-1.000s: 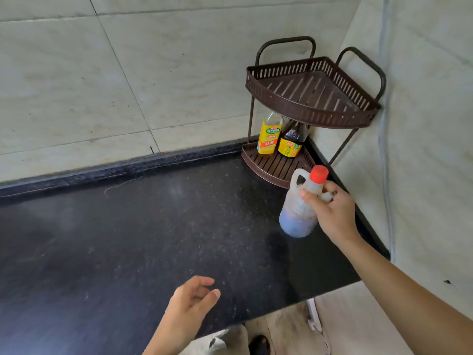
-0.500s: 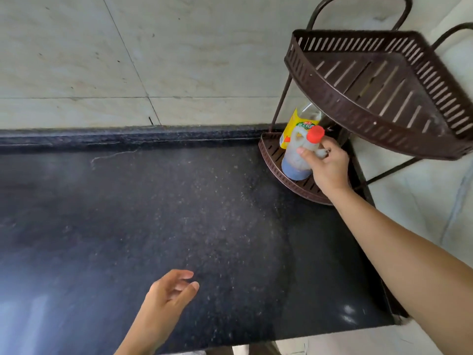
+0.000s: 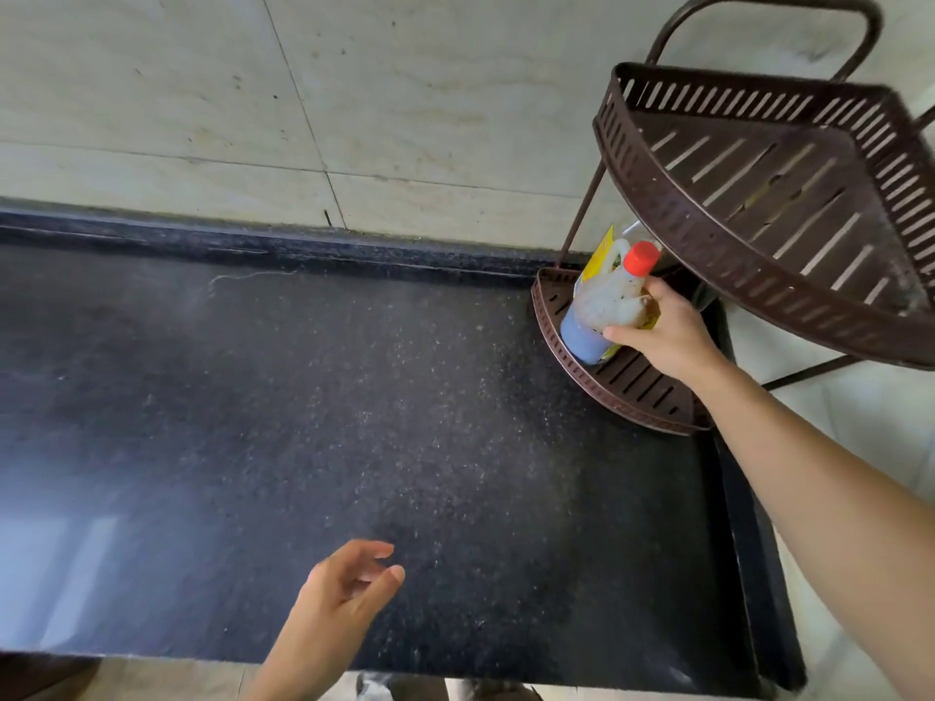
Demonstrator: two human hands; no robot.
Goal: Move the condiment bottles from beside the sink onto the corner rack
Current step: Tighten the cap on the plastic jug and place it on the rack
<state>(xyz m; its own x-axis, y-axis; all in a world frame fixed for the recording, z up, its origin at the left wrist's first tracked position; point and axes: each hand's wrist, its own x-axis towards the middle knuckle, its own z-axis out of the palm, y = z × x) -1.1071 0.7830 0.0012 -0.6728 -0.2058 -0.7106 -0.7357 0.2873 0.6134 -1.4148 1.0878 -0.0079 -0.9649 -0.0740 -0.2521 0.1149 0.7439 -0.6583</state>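
My right hand grips a clear plastic jug with a red cap, dark liquid in its base. The jug stands tilted on the lower shelf of the brown corner rack, at its front left. Behind the jug a yellow-labelled bottle shows partly; the rest of it is hidden by the jug and the upper shelf. My left hand hovers over the front edge of the black counter, fingers loosely apart, holding nothing.
The black speckled counter runs left from the rack, with a raised back lip under the tiled wall. The rack's upper shelf overhangs the lower one. The counter's front edge lies just below my left hand.
My right hand has carried the red-capped jug from above the counter down onto the rack's lower shelf. The view has moved closer to the rack. My left hand has stayed low near the counter's front.
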